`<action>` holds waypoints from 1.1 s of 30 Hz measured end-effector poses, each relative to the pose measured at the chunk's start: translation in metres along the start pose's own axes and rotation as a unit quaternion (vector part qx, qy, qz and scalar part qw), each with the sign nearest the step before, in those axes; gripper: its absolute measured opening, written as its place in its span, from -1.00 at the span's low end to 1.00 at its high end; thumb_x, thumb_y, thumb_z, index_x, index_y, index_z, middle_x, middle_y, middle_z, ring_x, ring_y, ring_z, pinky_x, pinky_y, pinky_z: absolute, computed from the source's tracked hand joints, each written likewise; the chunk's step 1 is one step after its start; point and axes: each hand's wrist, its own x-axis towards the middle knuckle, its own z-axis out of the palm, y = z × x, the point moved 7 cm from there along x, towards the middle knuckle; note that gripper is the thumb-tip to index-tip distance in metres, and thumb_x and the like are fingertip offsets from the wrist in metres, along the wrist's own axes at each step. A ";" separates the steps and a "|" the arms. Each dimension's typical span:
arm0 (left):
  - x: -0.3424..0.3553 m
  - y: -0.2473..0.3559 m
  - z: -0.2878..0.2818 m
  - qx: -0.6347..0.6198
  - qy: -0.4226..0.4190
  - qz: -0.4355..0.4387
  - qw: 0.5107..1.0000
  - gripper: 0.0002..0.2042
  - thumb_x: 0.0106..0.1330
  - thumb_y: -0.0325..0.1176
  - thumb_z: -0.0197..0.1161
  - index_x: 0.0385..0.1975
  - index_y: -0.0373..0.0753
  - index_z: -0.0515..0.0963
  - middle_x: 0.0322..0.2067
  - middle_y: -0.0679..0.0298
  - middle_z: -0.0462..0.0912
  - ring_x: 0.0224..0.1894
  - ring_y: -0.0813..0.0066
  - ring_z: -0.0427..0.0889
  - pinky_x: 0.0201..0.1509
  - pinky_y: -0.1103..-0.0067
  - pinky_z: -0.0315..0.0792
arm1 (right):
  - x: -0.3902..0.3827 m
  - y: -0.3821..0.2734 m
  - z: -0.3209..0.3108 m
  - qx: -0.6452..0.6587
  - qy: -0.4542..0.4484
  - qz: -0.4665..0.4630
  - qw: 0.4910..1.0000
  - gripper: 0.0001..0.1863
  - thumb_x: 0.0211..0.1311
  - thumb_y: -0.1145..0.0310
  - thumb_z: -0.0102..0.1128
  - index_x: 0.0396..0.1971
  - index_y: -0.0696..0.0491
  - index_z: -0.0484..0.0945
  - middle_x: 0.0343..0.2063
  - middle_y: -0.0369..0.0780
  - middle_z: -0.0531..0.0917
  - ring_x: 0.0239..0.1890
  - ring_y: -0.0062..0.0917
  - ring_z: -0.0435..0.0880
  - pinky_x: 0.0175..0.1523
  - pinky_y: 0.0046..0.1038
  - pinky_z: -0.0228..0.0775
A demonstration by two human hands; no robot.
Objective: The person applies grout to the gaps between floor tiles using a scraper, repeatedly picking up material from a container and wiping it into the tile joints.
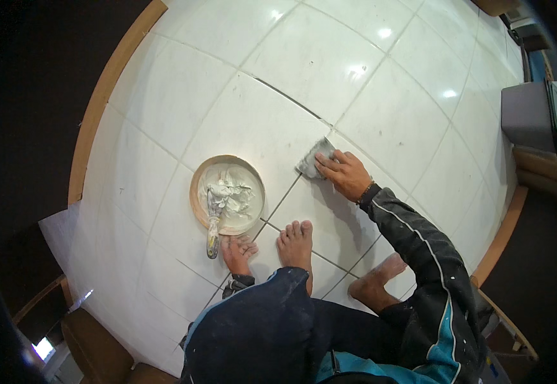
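My right hand (pixel 345 173) grips a flat grey spreader (pixel 314 160), pressing it to the white tile floor over a joint. White paste smears its blade. A dark, unfilled joint (pixel 283 197) runs from the spreader toward my foot. To the left rests a round tan bowl (pixel 194 198) with thick white grout (pixel 235 193) in it. A putty knife (pixel 212 232) leans in the bowl, its paste-smeared handle hanging over the near rim. My left hand (pixel 238 253) lies beside the bowl's near edge, fingers extended and close to or touching it.
My bare feet (pixel 296 246) stand on the tiles just in front of me. A dark gap (pixel 291 100) between tiles lies farther ahead. Wooden edging (pixel 113 83) borders the floor at the left. A grey bin (pixel 528 115) sits at the right, near brown furniture.
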 end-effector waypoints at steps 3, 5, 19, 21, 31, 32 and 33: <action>-0.014 -0.018 -0.003 0.084 -0.072 0.055 0.992 -0.66 0.42 -0.34 0.06 0.13 -0.30 0.34 -0.18 0.09 0.60 -0.39 0.41 0.63 -0.27 0.52 0.59 | -0.015 -0.017 0.002 0.007 -0.063 -0.016 0.998 -0.67 0.05 0.45 0.21 -0.12 0.08 0.62 -0.02 -0.31 0.68 -0.08 -0.44 0.49 -0.03 -0.38 0.34; -0.023 -0.022 0.010 0.124 -0.112 0.081 0.983 -0.68 0.41 -0.36 0.06 0.11 -0.30 0.37 -0.19 0.10 0.61 -0.38 0.43 0.63 -0.24 0.54 0.58 | -0.012 -0.022 -0.008 0.024 -0.126 -0.024 0.991 -0.73 0.04 0.48 0.17 -0.20 0.03 0.63 -0.16 -0.31 0.73 -0.18 -0.44 0.51 -0.13 -0.38 0.34; -0.119 -0.034 0.158 0.569 -0.306 0.414 0.642 -0.78 0.07 -0.13 0.33 -0.29 0.05 0.72 -0.05 0.00 0.58 0.14 -0.10 0.37 0.25 0.06 0.14 | 0.019 -0.024 0.009 0.105 -0.077 0.197 0.972 -0.68 -0.13 0.48 0.19 -0.25 0.05 0.49 -0.53 -0.18 0.60 -0.29 -0.25 0.57 -0.33 -0.25 0.49; -0.112 -0.051 0.150 0.522 -0.356 0.368 0.682 -0.80 0.09 -0.21 0.34 -0.31 -0.07 0.73 -0.18 0.09 0.70 0.09 -0.02 0.48 0.23 0.09 0.19 | 0.017 -0.069 0.020 0.133 -0.086 0.139 0.978 -0.68 -0.14 0.47 0.21 -0.26 0.05 0.51 -0.53 -0.20 0.62 -0.22 -0.27 0.58 -0.30 -0.27 0.50; -0.119 -0.035 0.157 0.548 -0.306 0.400 0.668 -0.78 0.13 -0.11 0.30 -0.22 0.16 0.71 -0.19 0.20 0.71 0.15 -0.21 0.35 0.14 -0.07 0.18 | 0.005 -0.043 0.011 0.165 -0.012 0.010 0.986 -0.57 -0.07 0.51 0.21 -0.08 0.08 0.57 -0.03 -0.19 0.63 0.12 -0.28 0.52 0.27 -0.23 0.31; -0.116 -0.040 0.158 0.548 -0.314 0.390 0.671 -0.79 0.13 -0.08 0.29 -0.23 0.21 0.71 -0.17 0.20 0.70 0.17 -0.28 0.29 0.14 -0.12 0.15 | -0.005 -0.031 0.016 0.150 -0.037 0.004 0.988 -0.56 -0.06 0.54 0.20 -0.07 0.08 0.57 0.02 -0.20 0.62 0.20 -0.29 0.46 0.35 -0.23 0.22; -0.117 -0.036 0.160 0.547 -0.328 0.383 0.669 -0.79 0.14 -0.08 0.29 -0.23 0.20 0.71 -0.19 0.15 0.69 0.14 -0.26 0.35 0.17 -0.13 0.13 | -0.013 -0.025 0.022 0.140 -0.060 -0.004 0.988 -0.55 -0.06 0.57 0.19 -0.05 0.07 0.57 0.07 -0.21 0.60 0.28 -0.30 0.41 0.44 -0.23 0.13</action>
